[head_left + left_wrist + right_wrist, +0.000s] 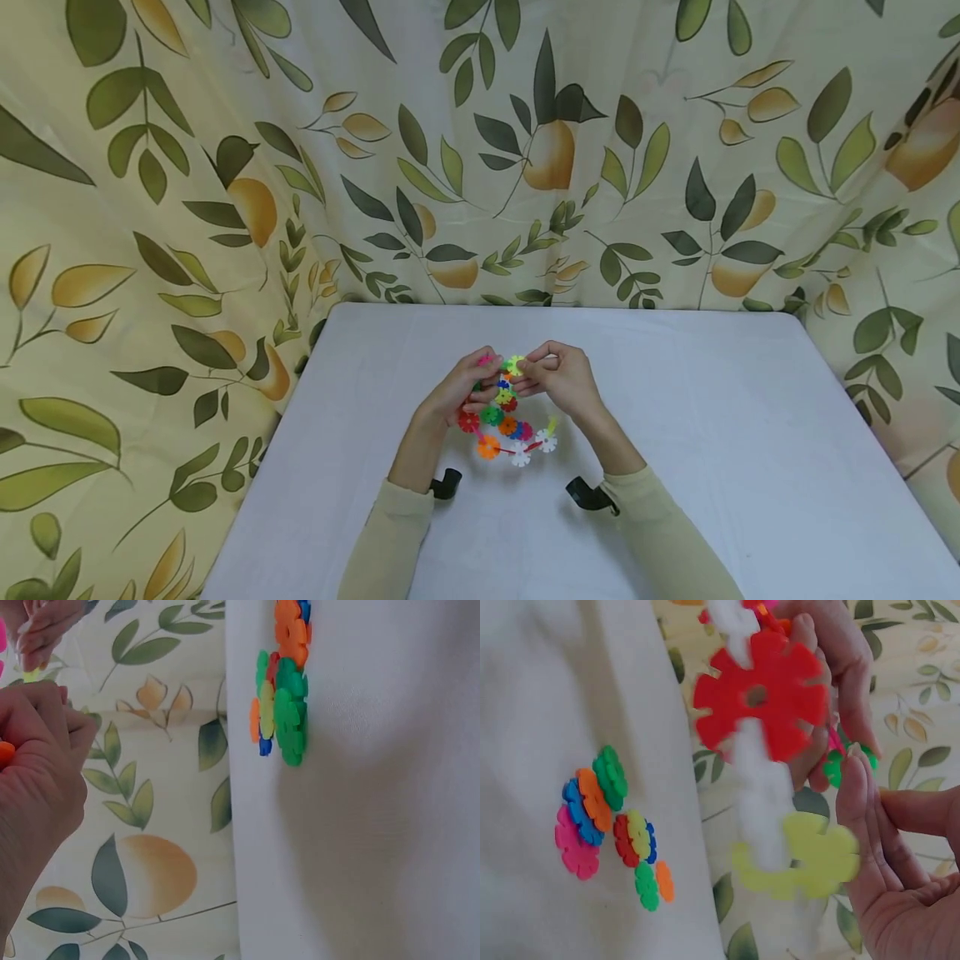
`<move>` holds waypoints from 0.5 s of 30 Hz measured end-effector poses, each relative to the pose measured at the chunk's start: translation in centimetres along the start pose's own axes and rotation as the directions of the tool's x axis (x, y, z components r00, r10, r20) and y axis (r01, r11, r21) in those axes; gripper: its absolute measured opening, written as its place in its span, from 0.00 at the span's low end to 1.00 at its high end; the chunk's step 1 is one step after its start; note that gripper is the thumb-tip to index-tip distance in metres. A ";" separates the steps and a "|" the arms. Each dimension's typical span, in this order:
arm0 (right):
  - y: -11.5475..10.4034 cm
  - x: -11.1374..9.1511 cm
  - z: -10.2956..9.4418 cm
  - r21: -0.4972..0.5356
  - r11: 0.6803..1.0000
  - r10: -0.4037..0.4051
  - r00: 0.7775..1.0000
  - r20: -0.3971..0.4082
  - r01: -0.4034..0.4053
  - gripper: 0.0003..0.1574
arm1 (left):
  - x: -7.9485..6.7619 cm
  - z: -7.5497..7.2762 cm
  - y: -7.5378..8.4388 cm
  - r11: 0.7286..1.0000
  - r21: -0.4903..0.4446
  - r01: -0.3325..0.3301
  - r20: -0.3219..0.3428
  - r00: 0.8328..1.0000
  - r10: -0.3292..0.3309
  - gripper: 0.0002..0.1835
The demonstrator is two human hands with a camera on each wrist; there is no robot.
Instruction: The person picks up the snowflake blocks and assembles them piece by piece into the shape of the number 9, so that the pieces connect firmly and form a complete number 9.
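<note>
Left hand [463, 390]: fingers clamped on chain of interlocked multicoloured plastic flower-shaped discs [488, 447], held above flat white counter [712, 458], one end drooping. Right hand [564, 379]: fingertips together on yellow-green notched plastic disc [515, 365], just beside left fingers. Below, on counter: loose green, orange, blue, pink, red, yellow plastic flower discs [593, 800], lying close together.
</note>
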State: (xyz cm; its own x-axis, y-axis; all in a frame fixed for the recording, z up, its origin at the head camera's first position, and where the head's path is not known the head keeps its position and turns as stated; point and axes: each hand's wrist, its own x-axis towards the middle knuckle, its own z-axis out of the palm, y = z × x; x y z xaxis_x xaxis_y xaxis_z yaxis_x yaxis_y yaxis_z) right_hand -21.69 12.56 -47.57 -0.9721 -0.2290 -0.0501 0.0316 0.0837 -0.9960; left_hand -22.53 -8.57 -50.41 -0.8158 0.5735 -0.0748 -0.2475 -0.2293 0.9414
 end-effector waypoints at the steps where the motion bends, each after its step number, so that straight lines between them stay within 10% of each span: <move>1: 0.0 0.0 0.0 0.003 1.000 0.003 1.000 0.000 -0.003 0.13 | 0.0 0.0 0.0 1.000 -0.005 0.001 0.006 1.000 -0.001 0.14; 15: 0.7 0.2 0.0 -0.130 0.990 -0.064 0.998 -0.015 0.061 0.19 | -0.2 -1.1 0.3 0.997 0.057 0.052 -0.097 0.994 -0.047 0.12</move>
State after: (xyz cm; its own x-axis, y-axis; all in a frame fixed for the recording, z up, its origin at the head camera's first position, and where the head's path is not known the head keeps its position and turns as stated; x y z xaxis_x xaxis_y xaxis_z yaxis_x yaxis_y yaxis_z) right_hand -21.90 12.58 -48.31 -0.9755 -0.2193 0.0145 -0.0585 0.1951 -0.9790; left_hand -22.99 -9.64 -50.47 -0.8500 0.5049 -0.1500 -0.2594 -0.1536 0.9535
